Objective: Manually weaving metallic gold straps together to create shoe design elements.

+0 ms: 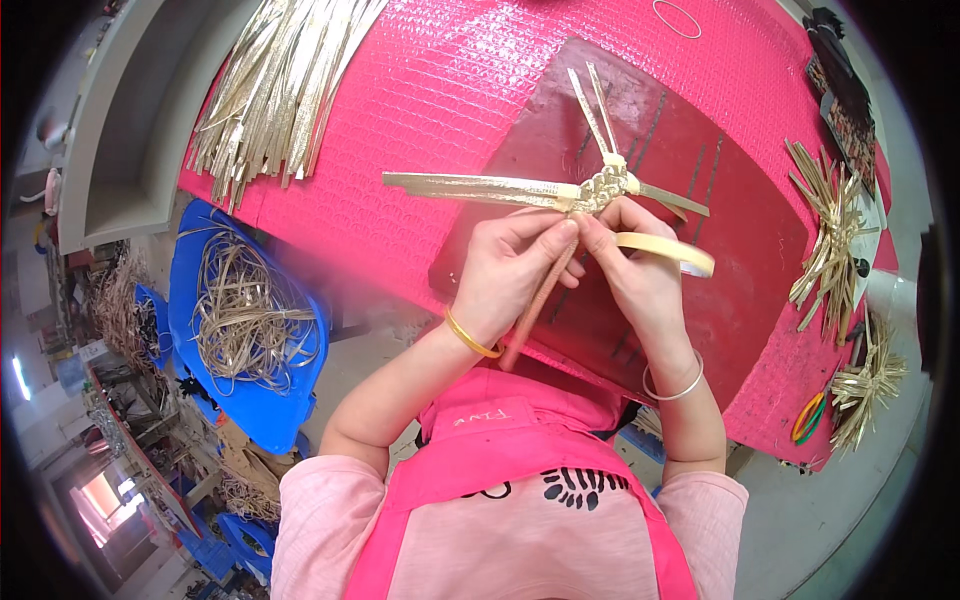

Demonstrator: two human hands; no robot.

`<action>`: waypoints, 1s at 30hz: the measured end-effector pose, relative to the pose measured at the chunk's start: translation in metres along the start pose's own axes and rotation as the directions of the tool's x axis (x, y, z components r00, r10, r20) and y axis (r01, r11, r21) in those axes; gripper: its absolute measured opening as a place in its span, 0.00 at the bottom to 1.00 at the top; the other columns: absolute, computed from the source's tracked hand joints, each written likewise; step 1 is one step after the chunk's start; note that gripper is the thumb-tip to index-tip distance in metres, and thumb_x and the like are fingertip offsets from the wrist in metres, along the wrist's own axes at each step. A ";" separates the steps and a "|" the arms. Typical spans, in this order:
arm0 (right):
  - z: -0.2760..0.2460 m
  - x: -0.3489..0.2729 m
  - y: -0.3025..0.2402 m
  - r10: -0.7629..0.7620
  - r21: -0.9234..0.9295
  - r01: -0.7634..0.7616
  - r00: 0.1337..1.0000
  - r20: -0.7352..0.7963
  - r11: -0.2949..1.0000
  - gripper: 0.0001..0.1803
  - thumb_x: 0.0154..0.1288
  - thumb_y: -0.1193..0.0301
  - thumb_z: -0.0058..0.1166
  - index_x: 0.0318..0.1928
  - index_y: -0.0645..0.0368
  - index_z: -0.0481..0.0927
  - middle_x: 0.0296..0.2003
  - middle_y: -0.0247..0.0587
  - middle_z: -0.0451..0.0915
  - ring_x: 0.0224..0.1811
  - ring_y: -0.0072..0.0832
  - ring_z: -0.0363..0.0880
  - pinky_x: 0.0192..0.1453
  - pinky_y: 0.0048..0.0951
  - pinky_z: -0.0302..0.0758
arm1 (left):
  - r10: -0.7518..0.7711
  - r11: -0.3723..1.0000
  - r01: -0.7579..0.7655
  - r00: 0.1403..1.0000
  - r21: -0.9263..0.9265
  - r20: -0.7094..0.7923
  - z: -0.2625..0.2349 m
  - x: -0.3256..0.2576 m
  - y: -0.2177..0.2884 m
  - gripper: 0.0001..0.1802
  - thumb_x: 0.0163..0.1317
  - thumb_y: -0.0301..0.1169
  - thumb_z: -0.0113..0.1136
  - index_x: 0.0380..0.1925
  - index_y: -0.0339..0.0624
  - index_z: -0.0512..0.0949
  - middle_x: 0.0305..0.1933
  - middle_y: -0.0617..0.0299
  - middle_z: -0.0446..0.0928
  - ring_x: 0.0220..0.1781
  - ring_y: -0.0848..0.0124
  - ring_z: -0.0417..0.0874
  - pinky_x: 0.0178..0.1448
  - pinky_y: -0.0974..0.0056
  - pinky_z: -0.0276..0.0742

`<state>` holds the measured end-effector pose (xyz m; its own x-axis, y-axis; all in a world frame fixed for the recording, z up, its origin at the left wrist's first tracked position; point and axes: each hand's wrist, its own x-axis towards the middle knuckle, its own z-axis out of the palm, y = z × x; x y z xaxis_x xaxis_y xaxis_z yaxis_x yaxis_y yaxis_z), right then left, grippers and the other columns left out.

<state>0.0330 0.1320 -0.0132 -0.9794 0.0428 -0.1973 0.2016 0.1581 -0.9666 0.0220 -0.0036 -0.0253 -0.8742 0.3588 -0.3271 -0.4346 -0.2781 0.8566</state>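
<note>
I find the plaited piece of shiny gold flat strips [603, 187] over the dark red smooth mat [735, 310], on the far side of both hands. My left hand [505, 265] is closed in a pinch on its near end, thumb foremost, and my right hand [642, 278] pinches just beside it, the thumbs almost meeting. I judge the piece light, its strips thin, springy and a little slick, prone to creasing; the plait could loosen if let go, so I would hold it at the bound near end and leave the long loose tails alone. A narrow brown textured strap [542, 298] runs from the fingers toward the body, likely bendable yet firmer. A pale yellow ring-shaped roll of tape [668, 249] sits against the right hand; I cannot tell whether it hangs on a finger or feeds into the joint. The fingertips hide the pinched spot and the strap's upper end, and I cannot make out whether the plait touches the mat.
</note>
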 end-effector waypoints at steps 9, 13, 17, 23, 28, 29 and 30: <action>0.011 -0.023 0.025 -0.162 0.416 0.288 0.936 -0.312 0.863 0.09 0.55 0.77 0.49 0.38 0.64 0.72 0.32 0.33 0.74 0.34 0.17 0.70 0.38 0.17 0.66 | -0.086 0.855 0.236 0.943 -0.462 0.323 0.002 0.001 0.005 0.13 0.57 0.28 0.48 0.41 0.35 0.66 0.21 0.58 0.71 0.16 0.75 0.72 0.17 0.77 0.67; 0.017 -0.020 0.018 -0.069 0.665 0.172 0.982 -0.177 0.727 0.07 0.56 0.72 0.49 0.33 0.64 0.73 0.30 0.31 0.72 0.32 0.15 0.68 0.36 0.16 0.66 | -0.159 0.878 0.346 0.862 -0.329 0.482 -0.008 0.013 0.013 0.22 0.55 0.28 0.50 0.48 0.39 0.56 0.20 0.56 0.70 0.14 0.73 0.71 0.14 0.76 0.65; 0.007 -0.021 0.025 -0.100 0.524 0.168 0.983 -0.155 0.835 0.04 0.53 0.76 0.51 0.28 0.63 0.71 0.26 0.30 0.71 0.29 0.14 0.67 0.35 0.15 0.64 | 0.205 0.954 -0.218 0.975 0.208 0.080 0.003 -0.001 0.016 0.13 0.51 0.24 0.54 0.39 0.35 0.69 0.29 0.55 0.74 0.31 0.71 0.76 0.34 0.71 0.72; 0.006 -0.030 0.002 -0.295 0.297 0.354 0.928 -0.227 0.887 0.05 0.50 0.77 0.53 0.29 0.62 0.71 0.30 0.35 0.72 0.32 0.20 0.67 0.39 0.21 0.63 | 0.373 0.891 -0.399 0.915 0.217 0.154 0.001 -0.010 0.021 0.09 0.53 0.23 0.52 0.35 0.32 0.73 0.32 0.58 0.75 0.33 0.73 0.75 0.37 0.72 0.72; -0.001 -0.025 0.015 -0.506 0.071 0.534 0.830 -0.233 0.843 0.05 0.50 0.78 0.51 0.30 0.61 0.72 0.30 0.35 0.72 0.33 0.25 0.66 0.42 0.26 0.61 | -0.166 0.872 0.347 0.872 -0.344 0.460 0.000 0.001 0.031 0.11 0.54 0.24 0.51 0.38 0.32 0.70 0.28 0.59 0.74 0.28 0.74 0.75 0.29 0.74 0.73; 0.002 -0.022 0.016 -0.505 0.117 0.547 0.822 -0.261 0.829 0.04 0.50 0.78 0.51 0.30 0.61 0.72 0.30 0.35 0.72 0.33 0.25 0.66 0.42 0.26 0.61 | -0.163 0.856 0.359 0.870 -0.372 0.465 0.006 0.001 0.032 0.13 0.52 0.26 0.53 0.39 0.33 0.69 0.27 0.60 0.73 0.27 0.74 0.75 0.28 0.75 0.73; 0.006 -0.020 0.015 -0.503 0.161 0.558 0.815 -0.287 0.814 0.03 0.51 0.78 0.51 0.29 0.61 0.72 0.29 0.35 0.71 0.33 0.25 0.66 0.41 0.25 0.61 | -0.162 0.856 0.359 0.869 -0.371 0.467 0.006 0.004 0.030 0.13 0.52 0.26 0.53 0.39 0.33 0.69 0.27 0.60 0.73 0.27 0.74 0.75 0.28 0.75 0.73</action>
<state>0.0559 0.1277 -0.0248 -0.8969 0.2389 0.3721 -0.3846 -0.0064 -0.9231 0.0072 -0.0049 0.0014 -0.5884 0.7731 -0.2368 -0.7665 -0.4399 0.4680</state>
